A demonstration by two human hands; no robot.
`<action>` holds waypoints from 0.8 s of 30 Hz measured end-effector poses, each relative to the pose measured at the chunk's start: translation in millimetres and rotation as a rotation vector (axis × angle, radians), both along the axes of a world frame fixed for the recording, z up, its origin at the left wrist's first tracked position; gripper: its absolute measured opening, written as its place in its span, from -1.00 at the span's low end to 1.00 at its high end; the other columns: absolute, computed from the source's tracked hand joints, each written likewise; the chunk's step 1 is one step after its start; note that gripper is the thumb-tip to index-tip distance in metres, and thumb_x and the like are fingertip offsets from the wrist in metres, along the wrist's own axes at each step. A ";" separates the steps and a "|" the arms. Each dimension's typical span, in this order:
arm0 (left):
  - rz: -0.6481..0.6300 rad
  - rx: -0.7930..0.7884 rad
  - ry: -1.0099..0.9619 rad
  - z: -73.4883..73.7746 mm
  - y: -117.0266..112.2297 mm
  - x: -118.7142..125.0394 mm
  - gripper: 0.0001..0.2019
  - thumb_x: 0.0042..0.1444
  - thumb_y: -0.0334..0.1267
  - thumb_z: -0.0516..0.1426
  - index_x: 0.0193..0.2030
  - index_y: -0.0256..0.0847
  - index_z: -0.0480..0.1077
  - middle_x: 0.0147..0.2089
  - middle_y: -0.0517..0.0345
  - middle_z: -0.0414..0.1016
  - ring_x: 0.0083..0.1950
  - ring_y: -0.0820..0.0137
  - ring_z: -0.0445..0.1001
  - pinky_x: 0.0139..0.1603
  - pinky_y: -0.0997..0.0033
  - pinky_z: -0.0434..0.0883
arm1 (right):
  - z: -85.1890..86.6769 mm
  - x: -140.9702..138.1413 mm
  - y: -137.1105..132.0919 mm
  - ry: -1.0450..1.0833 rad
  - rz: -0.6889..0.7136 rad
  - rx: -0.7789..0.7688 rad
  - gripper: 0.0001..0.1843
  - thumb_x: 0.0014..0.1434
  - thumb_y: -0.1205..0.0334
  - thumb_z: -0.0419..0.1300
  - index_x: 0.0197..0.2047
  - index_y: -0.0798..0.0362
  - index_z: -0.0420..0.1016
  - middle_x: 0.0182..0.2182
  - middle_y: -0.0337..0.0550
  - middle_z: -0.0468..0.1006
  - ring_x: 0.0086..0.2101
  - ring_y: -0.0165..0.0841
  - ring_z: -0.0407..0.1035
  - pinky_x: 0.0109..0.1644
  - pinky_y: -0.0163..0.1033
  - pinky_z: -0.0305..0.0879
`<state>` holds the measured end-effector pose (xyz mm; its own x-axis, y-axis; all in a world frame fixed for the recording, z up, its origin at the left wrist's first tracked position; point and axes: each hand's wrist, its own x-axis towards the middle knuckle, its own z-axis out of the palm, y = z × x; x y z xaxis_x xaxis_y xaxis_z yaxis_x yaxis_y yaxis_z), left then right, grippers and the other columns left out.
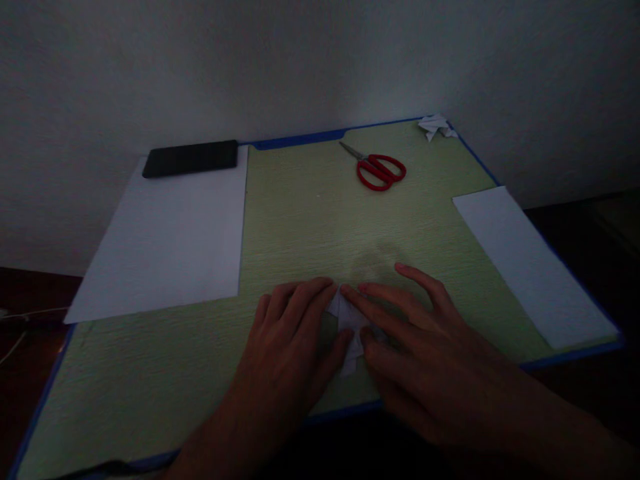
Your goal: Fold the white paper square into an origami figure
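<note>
A small folded piece of white paper [350, 327] lies on the green table top [310, 220] near its front edge. My left hand [290, 340] rests on the paper's left side, fingers stretched forward and pressed flat. Over the paper's right side lies my right hand [410, 327], its fingers spread and pointing left, the index fingertip on the upper fold. Most of the paper is hidden under the two hands.
A large white sheet [165, 240] lies at the left with a black phone [190, 159] on its far edge. Red-handled scissors [377, 170] lie at the back. A crumpled paper scrap [436, 125] sits in the far right corner. A white paper strip [530, 263] lies along the right edge.
</note>
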<state>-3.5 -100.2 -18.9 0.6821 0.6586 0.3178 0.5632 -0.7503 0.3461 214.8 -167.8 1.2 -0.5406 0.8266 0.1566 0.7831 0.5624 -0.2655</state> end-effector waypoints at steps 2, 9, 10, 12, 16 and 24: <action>-0.004 -0.010 0.002 -0.3 0.7 0.1 -0.62 0.37 -0.27 0.20 0.27 -0.30 0.33 0.23 -0.16 0.53 0.14 0.07 0.45 0.14 -0.06 0.49 | -2.1 -0.2 -2.5 -0.008 -0.012 0.045 -0.80 0.26 0.19 0.28 -0.05 0.01 0.52 0.30 0.12 0.49 0.35 0.00 0.23 0.52 0.38 -0.22; -0.046 0.026 0.039 1.2 2.4 -1.0 -0.57 0.38 -0.28 0.18 0.34 -0.31 0.34 0.30 -0.16 0.50 0.14 0.05 0.44 0.12 -0.06 0.49 | -6.7 1.7 -8.2 0.008 -0.030 0.097 -0.79 0.30 0.18 0.27 -0.02 0.03 0.56 0.28 0.06 0.52 0.26 -0.02 0.35 0.48 0.36 -0.05; -0.053 0.029 0.049 1.7 2.3 -1.3 -0.58 0.38 -0.28 0.19 0.33 -0.29 0.36 0.31 -0.15 0.50 0.14 0.05 0.43 0.12 -0.06 0.50 | -7.2 1.8 -8.5 0.004 -0.025 0.099 -0.80 0.32 0.19 0.26 -0.02 0.03 0.56 0.29 0.05 0.52 0.26 -0.03 0.34 0.48 0.36 -0.06; -0.061 0.038 0.063 2.4 2.4 -1.9 -0.61 0.38 -0.29 0.19 0.30 -0.27 0.39 0.32 -0.13 0.49 0.15 0.04 0.42 0.13 -0.07 0.50 | -8.6 1.9 -9.4 -0.009 -0.023 0.107 -0.79 0.35 0.21 0.23 0.01 0.04 0.56 0.31 0.04 0.51 0.28 -0.05 0.33 0.49 0.34 -0.07; -0.067 0.058 0.081 3.5 3.5 -1.8 -0.63 0.39 -0.28 0.17 0.28 -0.30 0.41 0.32 -0.14 0.49 0.15 0.03 0.42 0.12 -0.09 0.51 | -10.8 1.9 -12.6 -0.030 -0.015 0.114 -0.75 0.38 0.24 0.19 0.07 0.09 0.55 0.31 0.07 0.51 0.31 -0.06 0.31 0.50 0.31 -0.05; -0.070 0.115 0.149 8.8 2.9 1.5 -0.67 0.40 -0.29 0.14 0.24 -0.31 0.44 0.28 -0.14 0.52 0.12 0.02 0.44 0.05 -0.09 0.54 | -8.1 -4.0 -19.5 0.003 -0.069 0.070 -0.67 0.36 0.34 0.18 0.16 0.18 0.54 0.28 0.10 0.53 0.29 -0.07 0.33 0.49 0.26 0.03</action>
<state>-2.1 -97.4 -10.1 0.7700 0.5733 0.2801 0.5471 -0.8191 0.1727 210.7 -187.3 -6.9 -0.4823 0.8487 0.2170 0.8199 0.5245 -0.2295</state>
